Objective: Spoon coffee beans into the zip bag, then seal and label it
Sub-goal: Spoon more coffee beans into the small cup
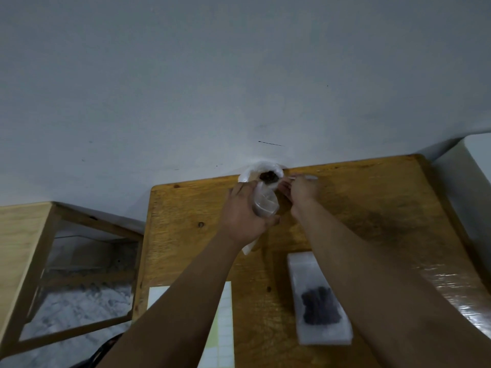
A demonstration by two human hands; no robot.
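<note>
Left hand (244, 216) is curled around the clear zip bag (265, 205), holding its mouth up at the table's (372, 208) far edge. Right hand (300, 192) pinches a pale spoon (308, 177); the bowl is blurred and hard to make out. Coffee beans (267, 176) sit in the white bag (248, 173) just beyond. Both forearms reach forward, partly covering the label sheet (225, 314).

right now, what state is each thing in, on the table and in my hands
left hand: grips the zip bag
zip bag: held up, mouth open
white bean bag: open, beans showing
right hand: pinches the spoon
spoon: by the bean bag's mouth, blurred
second bag: flat on the table, beans inside, seal unclear
label sheet: flat, partly hidden
</note>
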